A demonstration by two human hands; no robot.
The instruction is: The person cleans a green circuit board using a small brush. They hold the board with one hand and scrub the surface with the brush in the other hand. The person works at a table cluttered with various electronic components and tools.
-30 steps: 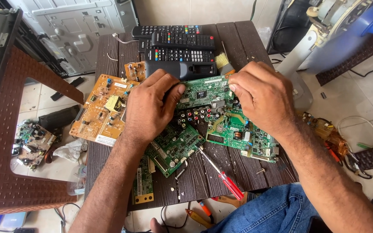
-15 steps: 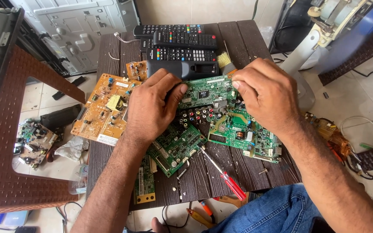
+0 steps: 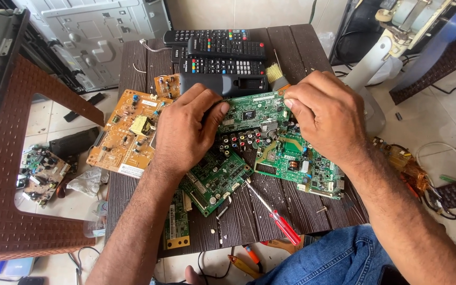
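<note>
Green circuit board (image 3: 253, 112) held between left hand (image 3: 186, 132) and right hand (image 3: 325, 116).

green circuit board (image 3: 249, 112), orange-tan board (image 3: 127, 132), red-handled screwdriver (image 3: 283, 227), black remotes (image 3: 222, 50), dark brown slatted table (image 3: 291, 45), seemingly blue denim (image 3: 339, 258)

A white rectangular label (image 3: 131, 170) sits on the orange board's (image 3: 127, 132) near edge.
</note>
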